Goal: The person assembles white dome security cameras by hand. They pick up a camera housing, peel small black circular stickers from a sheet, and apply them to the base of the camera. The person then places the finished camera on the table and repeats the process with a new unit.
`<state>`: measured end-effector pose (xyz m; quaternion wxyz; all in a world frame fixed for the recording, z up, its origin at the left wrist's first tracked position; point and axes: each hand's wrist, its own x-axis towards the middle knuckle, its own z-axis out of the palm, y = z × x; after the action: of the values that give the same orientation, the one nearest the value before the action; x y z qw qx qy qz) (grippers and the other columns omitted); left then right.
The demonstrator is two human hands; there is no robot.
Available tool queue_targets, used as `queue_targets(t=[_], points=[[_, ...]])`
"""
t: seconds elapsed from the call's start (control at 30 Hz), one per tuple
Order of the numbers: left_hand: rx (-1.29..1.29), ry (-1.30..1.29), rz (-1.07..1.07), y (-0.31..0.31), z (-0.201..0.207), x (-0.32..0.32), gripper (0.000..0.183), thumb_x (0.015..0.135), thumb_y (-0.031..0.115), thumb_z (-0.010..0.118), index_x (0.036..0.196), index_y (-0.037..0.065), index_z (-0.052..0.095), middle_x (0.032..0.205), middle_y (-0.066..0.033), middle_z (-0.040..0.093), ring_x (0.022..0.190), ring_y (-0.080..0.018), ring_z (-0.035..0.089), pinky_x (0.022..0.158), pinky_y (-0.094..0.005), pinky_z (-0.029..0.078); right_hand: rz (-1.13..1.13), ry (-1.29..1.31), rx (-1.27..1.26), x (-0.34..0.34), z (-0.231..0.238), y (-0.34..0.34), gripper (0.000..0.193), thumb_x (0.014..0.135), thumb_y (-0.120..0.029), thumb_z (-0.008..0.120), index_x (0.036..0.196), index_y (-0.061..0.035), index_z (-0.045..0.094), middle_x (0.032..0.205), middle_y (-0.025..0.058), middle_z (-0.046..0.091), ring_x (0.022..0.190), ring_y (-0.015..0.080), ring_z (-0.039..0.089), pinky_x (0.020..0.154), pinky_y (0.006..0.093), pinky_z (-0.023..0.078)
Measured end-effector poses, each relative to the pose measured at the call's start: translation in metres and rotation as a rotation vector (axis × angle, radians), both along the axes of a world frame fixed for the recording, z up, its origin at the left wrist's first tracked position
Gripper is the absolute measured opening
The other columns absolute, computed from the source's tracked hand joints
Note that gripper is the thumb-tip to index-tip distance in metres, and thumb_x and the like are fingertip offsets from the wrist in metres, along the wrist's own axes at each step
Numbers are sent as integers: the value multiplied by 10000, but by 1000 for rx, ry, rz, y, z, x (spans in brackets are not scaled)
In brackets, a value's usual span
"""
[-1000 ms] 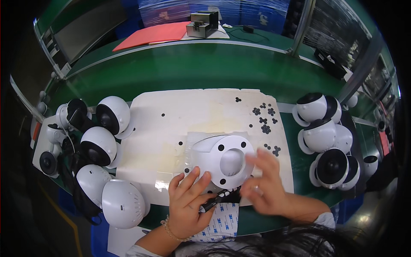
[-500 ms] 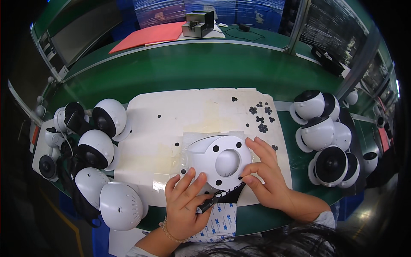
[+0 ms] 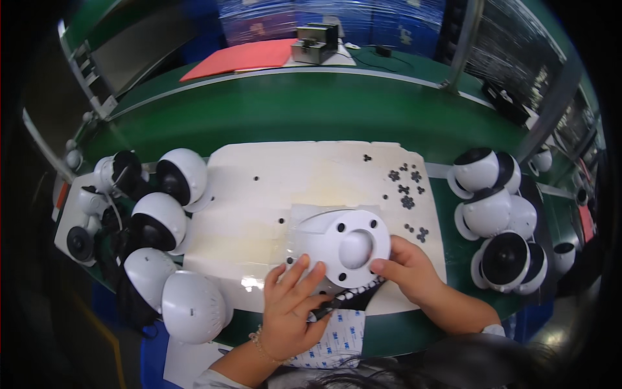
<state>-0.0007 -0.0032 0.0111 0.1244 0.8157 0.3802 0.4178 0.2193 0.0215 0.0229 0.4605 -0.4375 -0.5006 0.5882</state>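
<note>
A white dome camera (image 3: 312,241) lies in the middle, its round base (image 3: 382,233) facing up. Three black round pads show on the base's ring, around a central hollow. My right hand (image 3: 414,272) grips the base's right edge, thumb pressed on top; whatever is beneath the thumb is hidden. My left hand (image 3: 288,318) rests its stretched fingertips against the camera's lower left side. Between its thumb and forefinger it pinches a black sheet (image 3: 359,293) with a row of white round spots. A white liner (image 3: 337,340) with blue print hangs below that hand.
A cream board (image 3: 240,227) lies under the work, with loose black pads (image 3: 407,202) at its upper right. More white cameras stand left (image 3: 159,220) and right (image 3: 483,214). A metal box (image 3: 310,48) and a pink sheet (image 3: 240,57) sit on the shelf behind.
My right fingers were spread with a small black pad at the tips; they have closed on the base's edge, thumb down. My left hand keeps its place. The view has shifted slightly.
</note>
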Motion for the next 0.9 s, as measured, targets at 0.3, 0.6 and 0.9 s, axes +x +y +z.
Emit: queue_targets(t=[0.3,0.6,0.9], points=[[24,-65,-262,2,-2,-12,279,627,35,610,905,69,604,1186,-122,531,1103,-290,499,844,-400,391,-304,-87,345,61,-4,113,175,824,-151,531,940,-32,585,831,70,589,688,142,569,615,277,469],[36,-89,-480,1,-13,-10,377,603,4,592,980,14,580,1130,-103,567,900,-216,575,762,-325,466,-497,-1575,672,120,-62,214,226,811,-114,483,985,-27,598,974,142,590,870,313,566,775,391,445],[100,-86,-696,-21,-21,-10,329,699,69,596,1021,11,558,1130,-99,556,932,-224,563,763,-334,471,840,-853,626,-90,4,69,243,802,-147,506,1012,-69,600,1034,110,597,952,272,548,871,377,405]])
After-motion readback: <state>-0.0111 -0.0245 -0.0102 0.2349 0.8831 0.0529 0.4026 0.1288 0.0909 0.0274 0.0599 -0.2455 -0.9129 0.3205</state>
